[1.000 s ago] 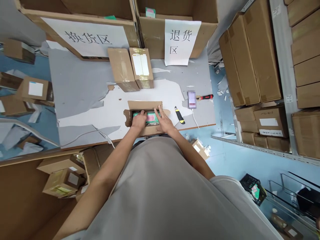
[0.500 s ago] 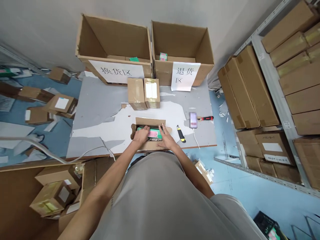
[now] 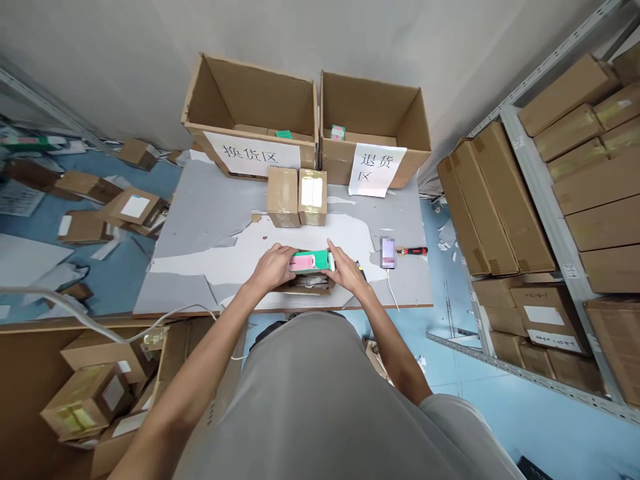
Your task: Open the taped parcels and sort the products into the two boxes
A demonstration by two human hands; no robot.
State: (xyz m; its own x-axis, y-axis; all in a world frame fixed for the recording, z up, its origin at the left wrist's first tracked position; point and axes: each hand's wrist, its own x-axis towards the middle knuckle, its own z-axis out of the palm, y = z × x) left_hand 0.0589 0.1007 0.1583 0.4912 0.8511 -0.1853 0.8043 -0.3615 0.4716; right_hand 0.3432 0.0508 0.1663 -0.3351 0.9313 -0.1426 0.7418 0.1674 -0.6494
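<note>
Between my hands is a long green and pink box (image 3: 311, 261), raised over an opened cardboard carton (image 3: 305, 290) at the table's front edge. My left hand (image 3: 274, 268) grips its left end, and my right hand (image 3: 346, 268) holds the right end. Crumpled packing paper (image 3: 311, 283) shows inside the carton. Just right of my right hand, a yellow and black box cutter (image 3: 361, 270) is partly covered by it. The carton's back side is hidden behind the green box and my hands.
Two large cartons with paper signs, a left one (image 3: 250, 147) and a right one (image 3: 373, 157), stand at the back. Two small taped boxes (image 3: 297, 200) sit before them. A phone (image 3: 388, 253) and a red-black tool (image 3: 414, 251) lie right. Shelving (image 3: 530, 180) holds boxes.
Both hands have lifted the green and pink box up out of the opened carton. The packing paper below it now shows more. My view has shifted slightly.
</note>
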